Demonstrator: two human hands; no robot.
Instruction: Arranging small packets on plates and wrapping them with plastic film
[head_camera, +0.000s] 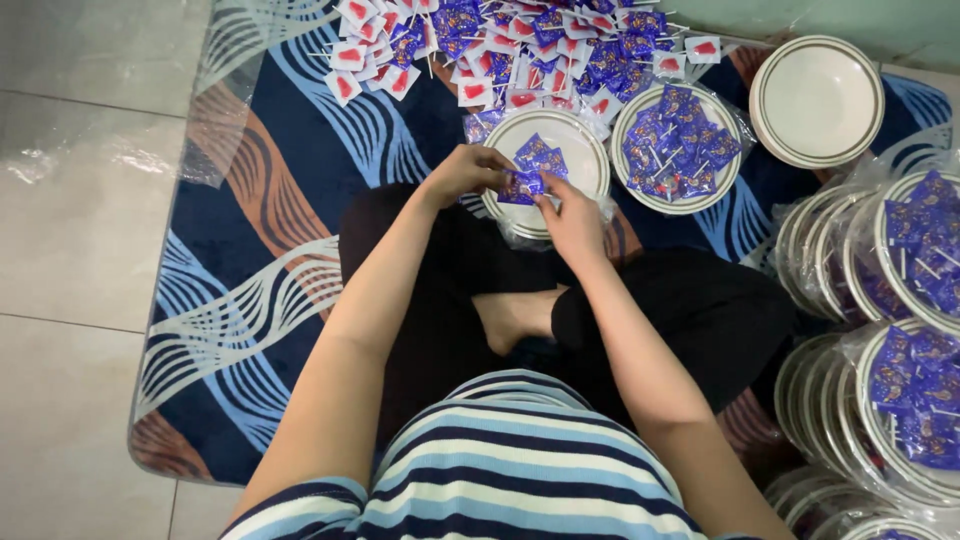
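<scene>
Right now both hands meet over the white plate (575, 150) at the centre top of the frame — the left hand (465, 172) and the right hand (572, 222) each have their fingers pinched closed on a blue-wrapped lollipop (520, 185) held just above the plate's near rim. Only a few blue packets lie in that plate, so by the look of it this one is barely begun. Just to its right sits a filled plate (678, 145), heaped with blue lollipops and sleeved in clear plastic. Down the right edge — stacks of wrapped, filled plates (915, 300), a good batch already finished, I'd say. At upper right an empty stack of plates (817, 100) waits, apart from the others. Across the top, a loose pile of lollipops (520, 45), red-and-white and blue wrappers mixed, lies on the patterned blue mat (250, 220): plenty of stock left, so I judge the work well along but not near done.
</scene>
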